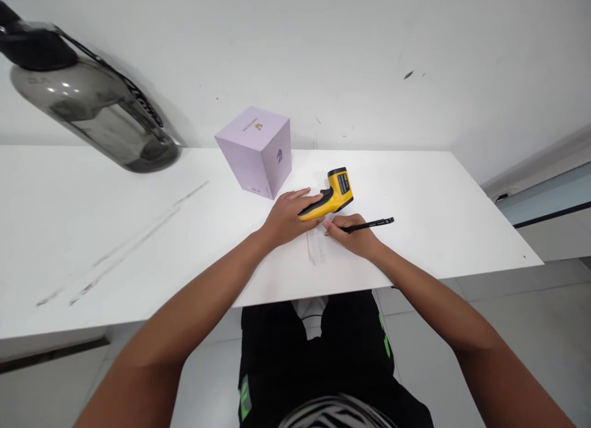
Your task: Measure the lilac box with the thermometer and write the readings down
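My left hand [290,217] is closed around the handle of a yellow and black infrared thermometer [339,193], which rests on the white table with its head pointing away from me. Between the fingers and thumb of my right hand [354,234] is a slim black pencil [376,223], slanted with its back end to the right. Its tip is down at a small, crinkled whitish slip [316,246] under both hands. Faint marks show on the slip, too small to read. The two hands are close together.
A lilac box [258,148] stands behind my left hand, near the wall. At the far left is a large grey see-through water bottle [92,101] with a black lid and strap. Dark scuffs mark the left part of the white table [438,218]; its front edge is close to my lap.
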`<state>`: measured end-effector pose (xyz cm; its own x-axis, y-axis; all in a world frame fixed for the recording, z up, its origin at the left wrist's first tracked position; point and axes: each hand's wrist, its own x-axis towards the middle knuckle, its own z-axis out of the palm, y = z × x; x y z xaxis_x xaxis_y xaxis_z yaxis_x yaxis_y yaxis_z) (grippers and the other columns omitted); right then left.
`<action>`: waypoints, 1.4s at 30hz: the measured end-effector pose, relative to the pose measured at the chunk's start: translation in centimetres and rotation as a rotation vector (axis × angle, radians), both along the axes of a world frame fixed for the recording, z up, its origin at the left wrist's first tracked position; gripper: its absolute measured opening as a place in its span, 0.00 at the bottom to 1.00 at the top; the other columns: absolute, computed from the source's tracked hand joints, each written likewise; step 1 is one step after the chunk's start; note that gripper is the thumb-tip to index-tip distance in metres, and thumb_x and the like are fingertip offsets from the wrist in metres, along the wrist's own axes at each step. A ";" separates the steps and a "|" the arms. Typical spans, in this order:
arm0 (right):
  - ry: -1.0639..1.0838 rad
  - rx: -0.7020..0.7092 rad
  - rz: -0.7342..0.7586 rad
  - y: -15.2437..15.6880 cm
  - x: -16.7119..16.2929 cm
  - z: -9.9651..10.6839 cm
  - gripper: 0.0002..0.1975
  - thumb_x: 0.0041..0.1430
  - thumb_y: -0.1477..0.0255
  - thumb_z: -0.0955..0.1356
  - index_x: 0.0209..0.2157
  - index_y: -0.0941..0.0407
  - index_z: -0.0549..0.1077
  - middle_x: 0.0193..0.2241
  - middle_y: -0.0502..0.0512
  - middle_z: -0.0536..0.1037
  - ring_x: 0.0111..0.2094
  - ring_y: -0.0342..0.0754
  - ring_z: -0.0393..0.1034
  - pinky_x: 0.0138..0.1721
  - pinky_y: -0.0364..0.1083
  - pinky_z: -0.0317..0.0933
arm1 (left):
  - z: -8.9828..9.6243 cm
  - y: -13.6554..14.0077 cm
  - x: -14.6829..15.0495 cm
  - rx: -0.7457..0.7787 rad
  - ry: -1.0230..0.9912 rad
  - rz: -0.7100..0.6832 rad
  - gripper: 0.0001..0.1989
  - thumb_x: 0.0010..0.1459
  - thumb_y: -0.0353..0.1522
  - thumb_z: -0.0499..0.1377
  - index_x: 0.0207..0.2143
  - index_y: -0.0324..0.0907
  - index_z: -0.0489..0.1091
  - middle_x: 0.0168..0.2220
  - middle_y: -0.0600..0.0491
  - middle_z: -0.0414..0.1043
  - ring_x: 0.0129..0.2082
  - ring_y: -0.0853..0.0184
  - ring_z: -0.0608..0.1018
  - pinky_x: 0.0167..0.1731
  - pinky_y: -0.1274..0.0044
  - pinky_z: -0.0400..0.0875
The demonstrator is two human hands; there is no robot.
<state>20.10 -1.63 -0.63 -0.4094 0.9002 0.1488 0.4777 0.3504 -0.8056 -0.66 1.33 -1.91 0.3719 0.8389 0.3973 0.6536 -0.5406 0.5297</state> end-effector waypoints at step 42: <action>0.033 -0.053 -0.026 0.1 -0.1 -0.3 0.23 0.61 0.55 0.65 0.19 0.56 0.71 0.19 0.51 0.71 0.23 0.44 0.63 0.26 0.45 0.57 | 0.6 -0.6 0.3 -0.003 -0.047 -0.014 0.32 0.56 0.43 0.62 0.60 0.43 0.60 0.57 0.45 0.71 0.55 0.55 0.75 0.54 0.62 0.68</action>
<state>19.98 -1.52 -0.97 -0.3817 0.9173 0.1133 0.4589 0.2945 -0.8383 -0.36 0.77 -1.29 0.3651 0.8349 0.4119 0.6203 -0.5481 0.5611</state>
